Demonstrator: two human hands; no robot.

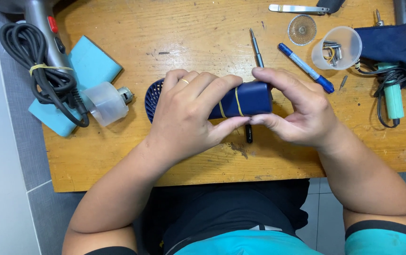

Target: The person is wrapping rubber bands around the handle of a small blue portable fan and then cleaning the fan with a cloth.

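Both our hands clamp one thing above the worn wooden table (pixel 118 165): our left hand (pixel 189 118) wraps the grille end of the dark blue plastic handheld fan (pixel 250 99), our right hand (pixel 297 111) pinches its handle. We judge it light, rigid and smooth, best gripped around the rubber-banded body.
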